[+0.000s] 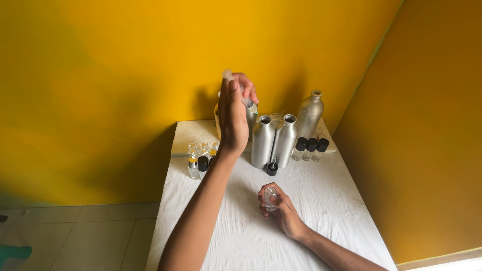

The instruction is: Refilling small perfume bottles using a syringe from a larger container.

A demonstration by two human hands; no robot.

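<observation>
The table (321, 200) is draped in a white, slightly creased cloth and pushed into the corner of a room with deep yellow walls (100, 90); pale floor tiles (85, 236) show to its left. At the far end of the cloth stand two open-necked silver metal bottles (273, 140) side by side, with a taller, narrower-necked metal flask (310, 114) just behind them to the right. Beside these sits a row of three small black-capped vials (311, 148), and a loose black cap (272, 168) lies in front of the silver pair. On the left edge is a cluster of little glass vials (201, 154), some with yellow liquid.

The right hand (281, 211) rests on the cloth near the middle, fingers curled round a small clear glass bottle (270, 196) held upright. The left hand (235, 113) is raised well above the table, fingers drawn together, pinching a thin pale dropper-like tube (236, 85); its lower end is blurred
</observation>
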